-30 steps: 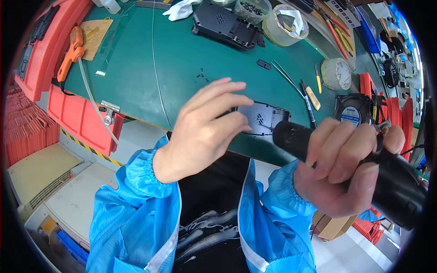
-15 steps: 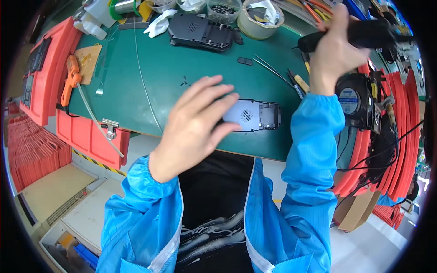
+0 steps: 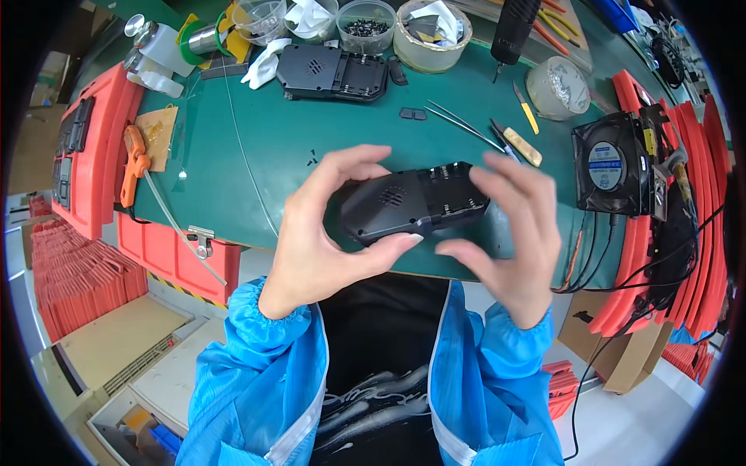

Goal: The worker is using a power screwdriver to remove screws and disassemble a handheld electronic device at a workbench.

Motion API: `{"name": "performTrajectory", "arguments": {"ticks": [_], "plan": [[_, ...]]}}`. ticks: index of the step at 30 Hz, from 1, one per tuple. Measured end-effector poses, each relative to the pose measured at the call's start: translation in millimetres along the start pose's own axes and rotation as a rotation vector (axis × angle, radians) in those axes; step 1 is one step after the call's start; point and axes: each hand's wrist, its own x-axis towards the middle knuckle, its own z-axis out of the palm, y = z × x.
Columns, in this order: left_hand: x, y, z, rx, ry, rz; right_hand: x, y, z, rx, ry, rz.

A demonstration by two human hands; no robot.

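Note:
A black plastic device housing (image 3: 388,200) with a round speaker grille and an open battery compartment is tilted above the green bench. My left hand (image 3: 315,225) grips its left end, thumb along the near edge and fingers behind the far edge. Around the compartment end, my right hand (image 3: 517,233) hovers with fingers and thumb spread, slightly blurred; whether a fingertip touches the housing is hard to tell. A similar black housing (image 3: 334,74) lies at the back of the bench. An electric screwdriver (image 3: 513,35), black with a thin bit, points downward at the back right.
Tweezers (image 3: 465,123), a wooden-handled tool (image 3: 522,146) and a small black cover (image 3: 413,113) lie beyond my hands. Tiny black parts (image 3: 312,158) sit left. Tubs, including a screw tub (image 3: 365,29), line the back. A fan (image 3: 610,163) stands right, an orange glue gun (image 3: 134,163) left.
My right hand has let go of the electric screwdriver and come down to the housing. My left hand has closed on the housing, which has turned from lying flat to tilted and lifted.

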Motion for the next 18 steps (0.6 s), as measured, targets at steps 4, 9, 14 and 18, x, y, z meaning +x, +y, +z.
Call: {"name": "performTrajectory", "arguments": {"ticks": [4,9,14,18], "plan": [[0,7,5,-0.212,0.032,-0.099,-22,-3,15,0.082,0.069,0.099],[4,10,22,-0.642,0.249,-0.185,-25,-18,26,0.203,0.17,0.072],[-8,12,40,-0.81,0.208,-0.251,-36,-27,36,0.294,0.191,0.11],[-11,13,38,-0.7,-0.049,-0.314,-29,-29,34,0.332,0.15,0.09]]}}
